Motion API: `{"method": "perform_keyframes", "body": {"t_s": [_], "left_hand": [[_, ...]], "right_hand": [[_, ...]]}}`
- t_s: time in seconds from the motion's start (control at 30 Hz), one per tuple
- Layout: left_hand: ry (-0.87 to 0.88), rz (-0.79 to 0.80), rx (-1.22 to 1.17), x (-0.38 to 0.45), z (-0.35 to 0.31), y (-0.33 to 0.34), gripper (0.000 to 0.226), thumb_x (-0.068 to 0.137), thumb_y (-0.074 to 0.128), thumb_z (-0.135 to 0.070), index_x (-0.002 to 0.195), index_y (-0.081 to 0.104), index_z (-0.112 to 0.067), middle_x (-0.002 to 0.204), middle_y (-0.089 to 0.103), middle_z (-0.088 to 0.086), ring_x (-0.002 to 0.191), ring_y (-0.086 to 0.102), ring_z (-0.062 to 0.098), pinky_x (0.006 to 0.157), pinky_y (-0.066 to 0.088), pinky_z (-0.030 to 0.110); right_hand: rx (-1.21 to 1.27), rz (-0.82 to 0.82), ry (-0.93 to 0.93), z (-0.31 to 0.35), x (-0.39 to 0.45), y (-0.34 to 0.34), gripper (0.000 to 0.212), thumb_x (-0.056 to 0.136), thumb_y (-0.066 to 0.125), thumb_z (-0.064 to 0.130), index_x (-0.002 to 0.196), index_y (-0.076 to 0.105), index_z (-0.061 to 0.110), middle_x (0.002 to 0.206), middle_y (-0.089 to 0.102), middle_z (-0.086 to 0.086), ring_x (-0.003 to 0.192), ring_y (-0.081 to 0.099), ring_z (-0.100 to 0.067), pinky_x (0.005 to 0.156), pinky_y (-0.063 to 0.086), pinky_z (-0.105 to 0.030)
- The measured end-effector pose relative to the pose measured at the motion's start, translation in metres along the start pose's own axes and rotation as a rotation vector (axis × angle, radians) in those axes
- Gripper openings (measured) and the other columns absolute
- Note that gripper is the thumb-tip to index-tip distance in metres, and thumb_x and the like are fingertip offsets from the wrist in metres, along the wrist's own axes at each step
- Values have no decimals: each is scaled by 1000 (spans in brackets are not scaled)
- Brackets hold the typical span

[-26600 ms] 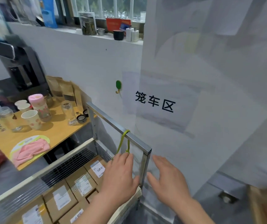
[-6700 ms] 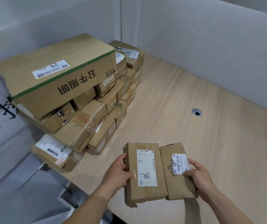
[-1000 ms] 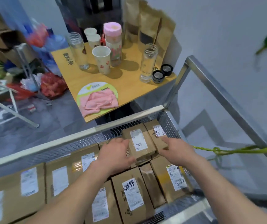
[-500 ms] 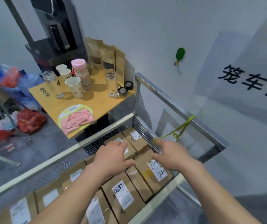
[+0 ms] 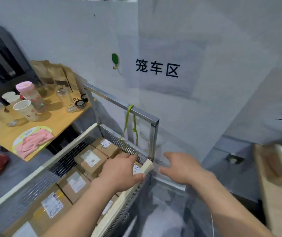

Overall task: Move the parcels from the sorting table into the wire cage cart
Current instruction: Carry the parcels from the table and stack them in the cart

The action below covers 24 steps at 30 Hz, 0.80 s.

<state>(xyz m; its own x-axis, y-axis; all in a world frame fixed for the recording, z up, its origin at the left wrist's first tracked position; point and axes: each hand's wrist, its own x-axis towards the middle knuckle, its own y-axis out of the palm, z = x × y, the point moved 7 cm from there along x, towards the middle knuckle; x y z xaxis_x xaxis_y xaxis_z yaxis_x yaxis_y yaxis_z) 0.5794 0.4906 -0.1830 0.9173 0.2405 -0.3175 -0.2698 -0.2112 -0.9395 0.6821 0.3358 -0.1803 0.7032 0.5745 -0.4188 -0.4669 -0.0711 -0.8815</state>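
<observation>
Head view: parcels [image 5: 90,159] lie in the wire cage cart [image 5: 55,165] beneath the relaxed, empty left hand [image 5: 119,170]; right hand [image 5: 181,168] spread beside it.

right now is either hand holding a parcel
No: the left hand hovers over the cage cart rim with nothing in its fingers, and the right hand is spread open beside the cart.

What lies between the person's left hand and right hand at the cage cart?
In the head view, the wooden rim corner and metal corner post of the wire cage cart stand between the left hand, over the parcels, and the right hand outside.
</observation>
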Motion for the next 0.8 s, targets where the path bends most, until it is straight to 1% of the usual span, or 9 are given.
{"method": "perform_keyframes", "body": {"t_s": [0.1, 0.2, 0.23, 0.33, 0.43, 0.53, 0.67, 0.73, 0.8], "left_hand": [[77, -10, 6, 2, -49, -1, 75, 87, 51, -72, 146, 40, -27, 146, 49, -2, 134, 46, 22, 101, 43, 35], [159, -13, 2, 5, -94, -1, 74, 87, 53, -70, 145, 43, -25, 144, 50, -1, 135, 44, 23, 104, 43, 35], [187, -13, 15, 5, -108, -1, 73, 87, 53, -69, 144, 43, -25, 144, 49, -2, 135, 44, 23, 105, 42, 35], [263, 3, 55, 10, -145, 2, 74, 86, 52, -70, 144, 43, -26, 144, 49, -3, 135, 44, 22, 106, 42, 39], [348, 22, 85, 17, -179, 5, 76, 87, 51, -71, 146, 41, -25, 145, 48, -1, 135, 44, 23, 106, 42, 40], [452, 46, 100, 20, -213, 5, 76, 88, 51, -69, 148, 39, -24, 149, 45, 1, 139, 39, 24, 109, 38, 42], [584, 80, 124, 23, -252, 6, 77, 87, 51, -70, 149, 38, -25, 149, 46, 2, 138, 39, 25, 108, 38, 44], [639, 99, 143, 25, -266, 8, 78, 87, 50, -71, 149, 37, -25, 149, 45, 2, 138, 40, 25, 108, 38, 45], [695, 111, 163, 26, -280, 11, 78, 88, 50, -71, 149, 37, -25, 151, 45, 3, 139, 39, 25, 109, 38, 45]], "right_hand": [[9, 0, 72, -43, -28, -3, 57, 92, 53, 57, 138, 52, 24, 141, 58, -2, 127, 54, -28, 95, 48, -37], [29, -20, 141, -82, -53, -7, 55, 93, 53, 55, 138, 52, 23, 140, 58, -1, 128, 54, -26, 99, 48, -39], [38, -27, 167, -93, -61, -9, 55, 93, 53, 56, 137, 52, 24, 140, 58, 0, 128, 54, -25, 98, 48, -38], [71, -52, 238, -124, -85, -11, 51, 91, 52, 62, 131, 56, 30, 134, 62, 3, 122, 58, -23, 88, 48, -36], [108, -69, 311, -149, -111, -15, 50, 91, 53, 59, 134, 56, 33, 133, 64, 5, 121, 59, -21, 90, 49, -34], [159, -87, 409, -172, -137, -15, 55, 91, 53, 60, 140, 53, 34, 138, 62, 6, 125, 58, -21, 94, 48, -33], [187, -109, 538, -196, -165, -13, 63, 92, 54, 56, 148, 46, 29, 146, 56, 2, 133, 52, -21, 102, 47, -34], [210, -118, 596, -204, -177, -11, 62, 94, 54, 56, 149, 45, 28, 147, 55, 1, 133, 52, -22, 103, 46, -35], [227, -120, 651, -212, -187, -7, 66, 94, 54, 57, 152, 41, 27, 149, 53, 1, 134, 51, -22, 104, 46, -35]]}}
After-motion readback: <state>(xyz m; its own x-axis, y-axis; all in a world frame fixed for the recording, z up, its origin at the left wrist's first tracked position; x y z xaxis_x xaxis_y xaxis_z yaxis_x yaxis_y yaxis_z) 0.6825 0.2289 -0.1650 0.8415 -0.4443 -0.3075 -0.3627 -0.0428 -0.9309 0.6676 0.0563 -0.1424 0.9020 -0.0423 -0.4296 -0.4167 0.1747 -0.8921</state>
